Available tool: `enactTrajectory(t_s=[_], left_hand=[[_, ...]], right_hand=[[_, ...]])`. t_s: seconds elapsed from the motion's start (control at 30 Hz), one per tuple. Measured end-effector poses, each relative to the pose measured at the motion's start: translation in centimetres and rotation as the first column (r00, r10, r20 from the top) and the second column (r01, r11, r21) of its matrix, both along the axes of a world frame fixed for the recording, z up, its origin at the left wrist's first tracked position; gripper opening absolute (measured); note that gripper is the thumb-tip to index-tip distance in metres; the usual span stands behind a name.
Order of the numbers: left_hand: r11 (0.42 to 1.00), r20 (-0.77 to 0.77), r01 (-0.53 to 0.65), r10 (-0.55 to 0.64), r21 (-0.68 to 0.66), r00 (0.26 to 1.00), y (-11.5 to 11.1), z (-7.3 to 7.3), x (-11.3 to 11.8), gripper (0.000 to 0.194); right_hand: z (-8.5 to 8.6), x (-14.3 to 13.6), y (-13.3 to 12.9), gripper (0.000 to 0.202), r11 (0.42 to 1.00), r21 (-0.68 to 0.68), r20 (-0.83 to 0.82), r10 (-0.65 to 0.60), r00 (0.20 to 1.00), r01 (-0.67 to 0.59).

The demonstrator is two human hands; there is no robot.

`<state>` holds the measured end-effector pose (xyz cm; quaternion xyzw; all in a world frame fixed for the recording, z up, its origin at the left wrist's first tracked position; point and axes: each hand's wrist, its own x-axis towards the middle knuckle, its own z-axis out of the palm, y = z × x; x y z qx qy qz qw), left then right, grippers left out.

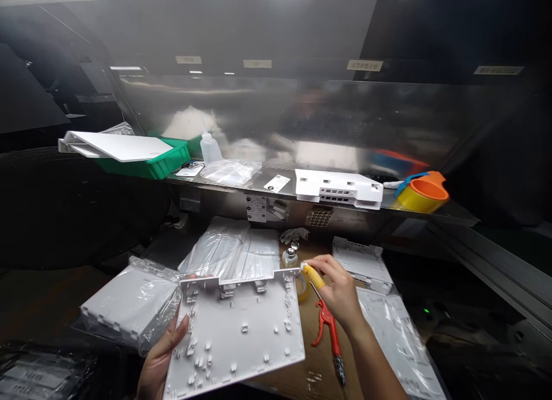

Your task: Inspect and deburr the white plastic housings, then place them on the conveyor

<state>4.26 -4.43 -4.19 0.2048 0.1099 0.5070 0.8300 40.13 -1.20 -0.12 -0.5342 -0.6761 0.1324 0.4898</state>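
Note:
My left hand (161,354) grips the left edge of a white plastic housing panel (235,337), its thumb over the ribbed inner face with small clips and posts. The panel is tilted up toward me. At its top right corner, my right hand (334,285) pinches a small white wad (304,266); a yellow cover wraps one digit. Whether the wad touches the panel, I cannot tell. Just behind the corner stands a small bottle with a metal top (290,256). Below my right hand lies a red air blow gun (328,328), near a roll of clear tape (302,286).
Bagged white panels (133,299) lie on the left, plastic bags (235,247) behind. More white panels (394,337) are on the right. The shelf (276,196) above holds a green bin (161,165), a squeeze bottle (210,149), a white part (338,188) and tape rolls (425,196).

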Motion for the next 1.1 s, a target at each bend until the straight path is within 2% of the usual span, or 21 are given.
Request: enactTrajectory(t_s=[0.1,0.17,0.23,0.3,0.37,0.4,0.57,0.67,0.77,0.9,1.1], left_hand=[[0.989,-0.203,-0.096,0.071,-0.117,0.977,-0.3,1.2,2.0,0.068],[0.967,-0.424,-0.187,0.097,-0.175,0.9,-0.4,2.5,4.2,0.078],[0.964,-0.609,-0.257,0.163,-0.07,0.776,-0.6,3.4,6.9,0.07],[0.951,-0.72,-0.271,0.293,0.151,0.629,-0.8,3.7,9.2,0.054],[0.917,-0.753,-0.242,0.4,0.319,0.523,-1.1,3.5,10.8,0.046],[0.903,-0.756,-0.232,0.43,0.362,0.494,-1.3,3.3,11.3,0.044],[0.882,-0.785,-0.183,0.469,0.433,0.405,-1.5,2.5,11.7,0.043],[0.863,-0.796,-0.127,0.501,0.489,0.34,-1.4,2.1,11.7,0.043],[0.831,-0.785,-0.13,0.554,0.541,0.278,-1.5,1.8,11.9,0.041],[0.822,-0.786,-0.164,0.57,0.545,0.24,-1.7,1.7,12.3,0.04],[0.831,-0.788,-0.161,0.556,0.532,0.264,-1.8,1.8,12.0,0.04]], right_hand=[[0.0,-0.5,-0.3,0.02,0.999,0.005,-0.06,-0.054,0.997,0.054],[0.9,-2.1,-1.1,0.019,0.999,0.044,-0.112,-0.012,0.994,0.017],[1.9,-4.3,-2.1,0.019,0.994,0.095,-0.138,0.064,0.988,-0.051],[2.6,-6.5,-2.8,0.022,0.983,0.148,-0.136,0.126,0.983,-0.106],[2.6,-8.0,-3.0,0.022,0.972,0.193,-0.114,0.155,0.981,-0.131],[2.4,-8.3,-3.0,0.022,0.971,0.2,-0.103,0.154,0.983,-0.131],[1.5,-7.6,-2.7,0.02,0.99,0.142,-0.082,0.038,0.996,-0.026],[1.4,-7.8,-3.0,0.021,0.984,0.167,-0.054,0.069,0.996,-0.059],[1.0,-8.2,-3.1,0.016,0.984,0.171,-0.007,0.059,0.998,-0.057],[0.4,-8.0,-2.9,0.013,0.989,0.125,-0.037,-0.073,0.997,0.077],[-0.7,-7.8,-2.6,0.015,0.99,0.139,-0.071,0.025,0.997,-0.015]])
